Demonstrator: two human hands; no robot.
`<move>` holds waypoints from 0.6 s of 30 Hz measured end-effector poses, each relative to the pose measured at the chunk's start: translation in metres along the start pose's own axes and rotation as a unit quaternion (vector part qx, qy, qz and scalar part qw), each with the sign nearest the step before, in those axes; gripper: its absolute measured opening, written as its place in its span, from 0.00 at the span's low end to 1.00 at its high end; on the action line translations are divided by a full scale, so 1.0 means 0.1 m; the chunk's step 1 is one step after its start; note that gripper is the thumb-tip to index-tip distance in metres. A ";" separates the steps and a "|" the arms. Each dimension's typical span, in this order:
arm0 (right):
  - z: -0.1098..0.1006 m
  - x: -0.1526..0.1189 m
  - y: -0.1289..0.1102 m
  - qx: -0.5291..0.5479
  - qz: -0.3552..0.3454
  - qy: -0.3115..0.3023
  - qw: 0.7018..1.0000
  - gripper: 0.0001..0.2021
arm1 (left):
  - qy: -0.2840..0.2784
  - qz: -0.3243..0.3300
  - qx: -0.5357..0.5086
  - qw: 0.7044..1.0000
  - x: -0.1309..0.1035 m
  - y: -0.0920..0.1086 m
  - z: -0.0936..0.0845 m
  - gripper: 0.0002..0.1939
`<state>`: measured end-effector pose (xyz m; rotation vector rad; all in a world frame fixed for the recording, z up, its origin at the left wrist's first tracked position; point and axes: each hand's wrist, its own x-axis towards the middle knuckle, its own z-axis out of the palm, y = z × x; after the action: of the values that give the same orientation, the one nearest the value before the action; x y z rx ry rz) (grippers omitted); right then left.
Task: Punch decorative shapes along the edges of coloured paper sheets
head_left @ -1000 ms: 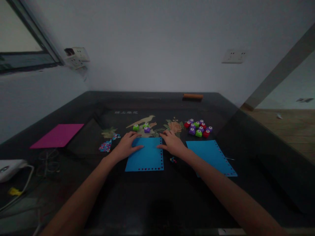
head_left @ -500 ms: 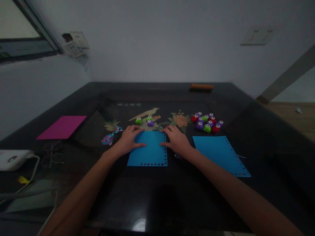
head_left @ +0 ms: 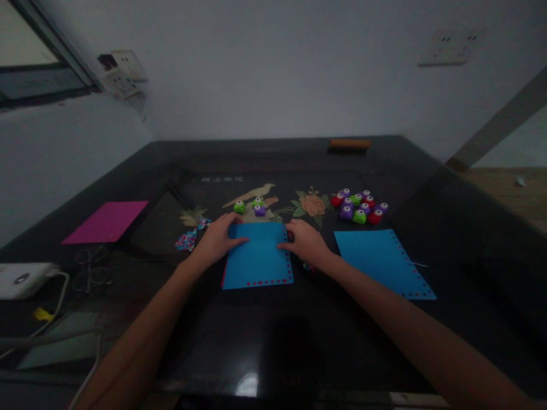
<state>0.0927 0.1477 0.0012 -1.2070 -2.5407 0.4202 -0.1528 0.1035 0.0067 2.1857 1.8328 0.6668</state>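
A blue card (head_left: 258, 256) lies in front of me on the dark table, with small red dots along its right and near edges. A red edge peeks out beneath its left side. My left hand (head_left: 217, 239) grips the card's far left side, thumb on top and fingers at the edge. On the opposite side, my right hand (head_left: 305, 242) pinches the right edge, its thumb over the dots. Just right of it lie a few tiny loose beads (head_left: 308, 266). A pile of pink, white and blue beads (head_left: 187, 241) is left of my left hand.
A second dotted blue card (head_left: 371, 256) lies at right. Behind it cluster several one-eyed figures (head_left: 359, 216); a smaller group (head_left: 258, 210) stands beyond the card. A pink sheet (head_left: 109, 221), glasses (head_left: 92, 267) and a white device with cable (head_left: 28, 279) are at left, an orange roll (head_left: 349, 144) far back.
The blue card has tilted slightly, and a red edge now shows at its left. My right hand's fingers have curled around its right edge. The camera view has shifted slightly.
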 end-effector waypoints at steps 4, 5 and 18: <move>0.01 0.02 0.01 0.028 0.003 -0.007 1.000 0.12 | 0.025 -0.054 -0.079 0.995 0.01 -0.02 -0.03 0.17; 0.00 0.03 0.01 0.040 0.006 -0.004 0.999 0.13 | 0.029 -0.068 -0.097 0.992 0.01 -0.01 -0.04 0.18; -0.30 0.06 0.01 0.333 0.077 -0.027 0.939 0.15 | 0.038 -0.214 -0.492 0.843 -0.01 0.23 -0.09 0.21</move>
<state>0.1014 0.1568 0.0288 -1.1176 -2.0570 1.2402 -0.1368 0.0964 0.0245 1.0547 1.4054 1.2261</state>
